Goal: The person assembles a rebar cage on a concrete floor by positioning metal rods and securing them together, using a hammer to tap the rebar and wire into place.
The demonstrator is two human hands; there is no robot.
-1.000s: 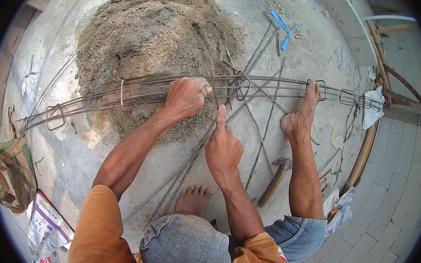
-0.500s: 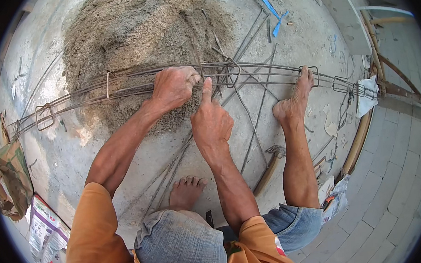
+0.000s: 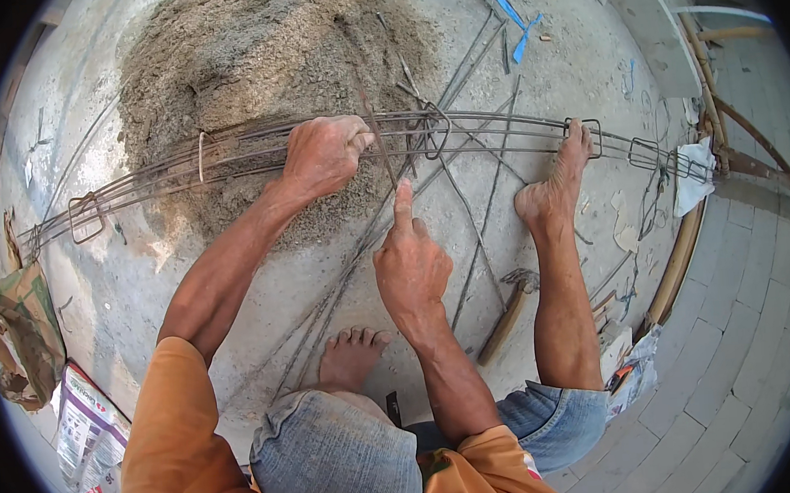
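Note:
A long bundle of thin steel bars (image 3: pixel 514 120), with bent wire stirrups around it, stretches across in front of me. My left hand (image 3: pixel 326 150) is closed around the bars left of the middle, knuckles up. Just right of it a thin rusty rod (image 3: pixel 383 147) crosses the bars at a slant; whether it is a stirrup edge-on, I cannot tell. My right hand (image 3: pixel 412 268) is nearer to me, index finger stretched out and its tip by that rod's lower end, other fingers curled. My right foot (image 3: pixel 555 176) presses its toes on the bars by a square stirrup (image 3: pixel 595 138).
Behind the bars rises a sand heap (image 3: pixel 263 63). Loose steel rods (image 3: pixel 476 227) lie crossed on the concrete floor. A hammer (image 3: pixel 503 324) lies beside my right leg. Blue strips (image 3: pixel 515 26) are farther off. Bags (image 3: pixel 91 423) lie at left; a wooden pole (image 3: pixel 676 268) edges the right.
My right hand has drawn back toward me and slightly right, off the bars. The slanting rod's lower end now reaches nearer to me. My left hand keeps its grip, shifted slightly.

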